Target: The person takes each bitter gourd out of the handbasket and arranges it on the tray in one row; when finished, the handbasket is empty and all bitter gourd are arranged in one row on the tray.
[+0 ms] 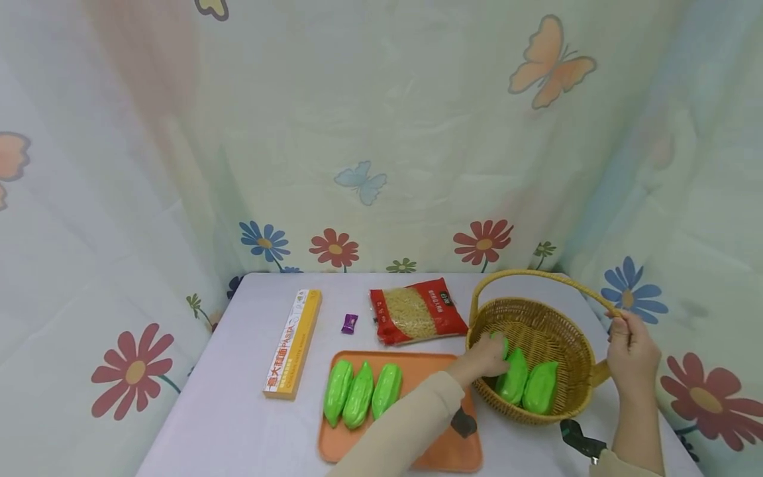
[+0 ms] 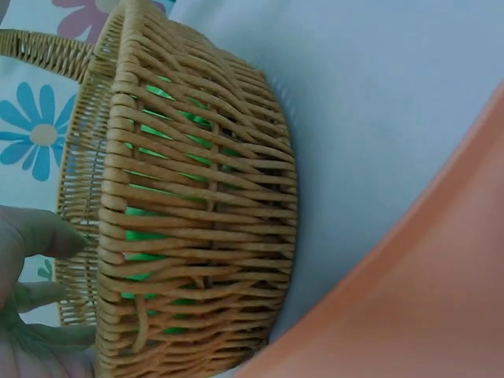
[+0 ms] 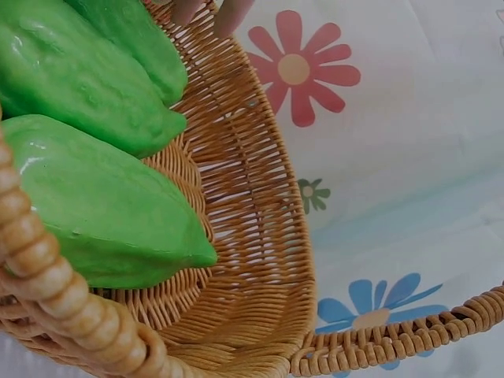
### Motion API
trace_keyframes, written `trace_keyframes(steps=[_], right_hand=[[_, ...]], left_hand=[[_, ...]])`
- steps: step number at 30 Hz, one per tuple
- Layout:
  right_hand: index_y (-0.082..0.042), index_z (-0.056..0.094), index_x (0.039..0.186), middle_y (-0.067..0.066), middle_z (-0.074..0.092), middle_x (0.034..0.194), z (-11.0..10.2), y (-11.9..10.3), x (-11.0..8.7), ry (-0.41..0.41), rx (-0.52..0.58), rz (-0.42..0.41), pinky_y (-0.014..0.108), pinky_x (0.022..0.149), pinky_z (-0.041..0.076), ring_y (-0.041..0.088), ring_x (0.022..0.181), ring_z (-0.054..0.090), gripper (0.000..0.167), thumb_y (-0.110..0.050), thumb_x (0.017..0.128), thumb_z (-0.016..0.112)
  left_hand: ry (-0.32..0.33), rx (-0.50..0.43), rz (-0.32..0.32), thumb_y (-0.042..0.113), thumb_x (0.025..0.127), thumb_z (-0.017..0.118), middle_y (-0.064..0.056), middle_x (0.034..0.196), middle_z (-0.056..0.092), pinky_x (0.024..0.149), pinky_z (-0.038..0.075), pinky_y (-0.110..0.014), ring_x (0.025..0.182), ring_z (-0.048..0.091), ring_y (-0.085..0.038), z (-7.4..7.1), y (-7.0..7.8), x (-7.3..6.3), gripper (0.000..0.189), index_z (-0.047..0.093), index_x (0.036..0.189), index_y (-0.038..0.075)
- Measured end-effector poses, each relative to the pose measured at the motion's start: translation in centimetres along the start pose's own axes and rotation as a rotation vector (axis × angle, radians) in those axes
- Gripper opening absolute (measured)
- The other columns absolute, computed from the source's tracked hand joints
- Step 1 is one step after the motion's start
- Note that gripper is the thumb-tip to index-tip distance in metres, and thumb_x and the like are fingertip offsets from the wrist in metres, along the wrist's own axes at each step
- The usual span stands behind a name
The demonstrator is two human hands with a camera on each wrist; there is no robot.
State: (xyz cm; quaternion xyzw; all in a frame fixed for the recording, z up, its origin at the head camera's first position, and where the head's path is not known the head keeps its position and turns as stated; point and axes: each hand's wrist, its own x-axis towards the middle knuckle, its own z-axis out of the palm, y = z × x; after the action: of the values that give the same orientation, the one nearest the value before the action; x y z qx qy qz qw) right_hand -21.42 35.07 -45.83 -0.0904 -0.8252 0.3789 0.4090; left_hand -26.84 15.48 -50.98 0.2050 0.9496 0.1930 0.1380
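The woven basket (image 1: pixel 575 331) stands at the right of the table. My right hand (image 1: pixel 634 351) grips its handle (image 1: pixel 548 275), raised on the right side. My left hand (image 1: pixel 491 358) reaches over the near-left rim into the basket, its fingers loosely extended in the left wrist view with nothing between them. Below and beside it lie green, bumpy gourds with pointed tips, one gourd (image 1: pixel 541 387) at the right and another gourd (image 1: pixel 512 377) in the middle. A third gourd (image 3: pixel 146 47), partly hidden by my left hand in the head view, shows in the right wrist view.
An orange tray (image 1: pixel 444 457) holds three more green gourds (image 1: pixel 360 394), left of the basket. Behind it lie a red pasta bag (image 1: pixel 417 311) and a small purple packet (image 1: pixel 350 323). A yellow-and-white pasta box (image 1: pixel 293 344) lies farther left. A floral curtain surrounds the table.
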Motion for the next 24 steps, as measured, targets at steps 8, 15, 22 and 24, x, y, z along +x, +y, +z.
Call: trace_keyframes(steps=[8,15,22,24], right_hand=[[0.001,0.06,0.099,-0.026,0.036,0.065,0.0,-0.1,0.0,0.011,0.016,-0.013,0.02,0.058,0.028,-0.009,0.059,0.033,0.023,-0.017,0.096,0.045],[0.0,0.06,0.098,-0.023,0.037,0.064,-0.1,-0.3,0.2,-0.005,0.016,-0.015,0.019,0.057,0.028,-0.008,0.057,0.033,0.022,-0.017,0.096,0.046],[-0.001,0.061,0.098,-0.018,0.038,0.063,-0.2,-0.2,0.2,-0.01,0.017,-0.016,0.018,0.056,0.028,-0.006,0.056,0.033,0.022,-0.017,0.096,0.046],[-0.001,0.061,0.098,-0.018,0.037,0.063,-0.3,-0.1,0.2,-0.01,0.018,-0.013,0.02,0.057,0.028,-0.005,0.057,0.033,0.022,-0.017,0.096,0.046]], left_hand=[[0.002,-0.029,-0.098,0.024,0.085,0.064,-0.013,0.14,0.034,0.088,0.043,-0.029,0.12,0.043,-0.022,0.1,0.7,0.1,0.065,0.032,0.141,0.015],[0.052,0.023,-0.164,0.019,0.082,0.067,-0.012,0.135,0.038,0.062,0.046,-0.025,0.093,0.057,-0.021,1.0,1.1,0.6,0.062,0.037,0.136,0.018],[0.069,0.082,-0.135,0.016,0.082,0.067,-0.012,0.134,0.04,0.063,0.047,-0.025,0.094,0.057,-0.021,1.4,1.1,0.5,0.064,0.035,0.137,0.018],[0.066,0.092,-0.139,0.016,0.082,0.067,-0.01,0.133,0.04,0.063,0.047,-0.025,0.094,0.057,-0.02,1.5,1.2,0.5,0.065,0.035,0.138,0.02]])
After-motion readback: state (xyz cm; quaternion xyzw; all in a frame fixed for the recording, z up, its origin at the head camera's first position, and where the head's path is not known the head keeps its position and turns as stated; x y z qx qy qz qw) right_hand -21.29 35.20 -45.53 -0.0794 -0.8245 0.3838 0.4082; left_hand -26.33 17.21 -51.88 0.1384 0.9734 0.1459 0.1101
